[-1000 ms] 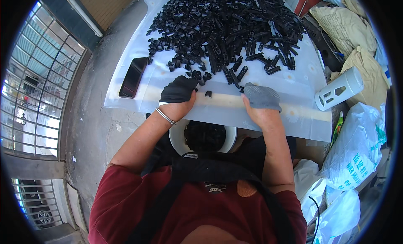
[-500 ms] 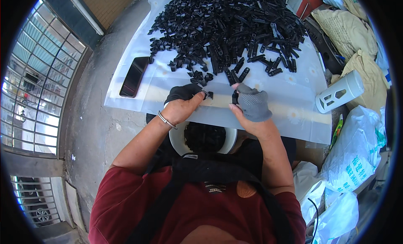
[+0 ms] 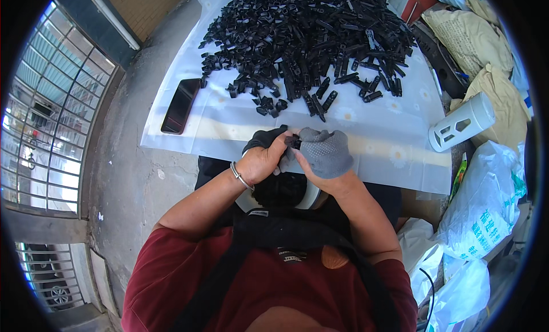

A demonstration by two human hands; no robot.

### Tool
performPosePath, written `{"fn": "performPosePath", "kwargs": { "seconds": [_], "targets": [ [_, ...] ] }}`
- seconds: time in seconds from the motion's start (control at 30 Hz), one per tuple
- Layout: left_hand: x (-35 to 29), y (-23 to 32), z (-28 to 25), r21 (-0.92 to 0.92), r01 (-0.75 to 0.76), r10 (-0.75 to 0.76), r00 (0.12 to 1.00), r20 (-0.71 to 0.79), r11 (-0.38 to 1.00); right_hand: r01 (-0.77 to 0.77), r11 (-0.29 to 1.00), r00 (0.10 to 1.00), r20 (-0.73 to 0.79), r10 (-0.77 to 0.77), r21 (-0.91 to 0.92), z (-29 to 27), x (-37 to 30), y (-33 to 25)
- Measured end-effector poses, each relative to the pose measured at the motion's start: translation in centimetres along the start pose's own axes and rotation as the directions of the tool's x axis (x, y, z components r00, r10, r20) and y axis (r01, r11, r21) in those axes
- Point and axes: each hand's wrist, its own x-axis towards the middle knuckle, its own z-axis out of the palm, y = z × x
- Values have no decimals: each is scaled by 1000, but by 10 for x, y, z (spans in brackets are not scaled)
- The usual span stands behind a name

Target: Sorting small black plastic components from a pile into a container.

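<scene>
My left hand [image 3: 264, 156], in a black fingerless glove, meets my right hand [image 3: 325, 156], in a grey dotted one, just over the near edge of the table. Pinched between the two is a small black plastic part [image 3: 293, 142]; fingers hide most of it, so whether it is one piece or two joined cannot be made out. Beyond them spreads a large heap of black plastic parts [image 3: 309, 46], curved clips at the left and long narrow pieces at the right. Beneath my hands sits a white bucket [image 3: 246, 203] with black parts inside, partly covered by my hands.
A phone [image 3: 180, 106] lies at the table's left on the white flowered cover [image 3: 374, 135]. At the right edge rests a pale cylinder with cut-outs [image 3: 462, 122]. Plastic bags [image 3: 483, 200] and cloth sacks [image 3: 469, 40] crowd the right side. A barred window [image 3: 51, 103] stands left.
Both hands have come together from apart, each with a small black part, and dropped slightly toward me. They now cover more of the bucket.
</scene>
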Motion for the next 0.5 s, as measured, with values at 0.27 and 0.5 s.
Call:
{"fn": "performPosePath", "kwargs": {
  "seconds": [0.27,0.5],
  "targets": [
    [-2,6,-10,58,81,-76,994,-83,995,28,987,984,-175,0,156,-12,-7,7],
    [-5,10,-8,225,-44,69,992,-105,973,82,997,989,-125,-80,11,-10,-5,2]
  ]
}}
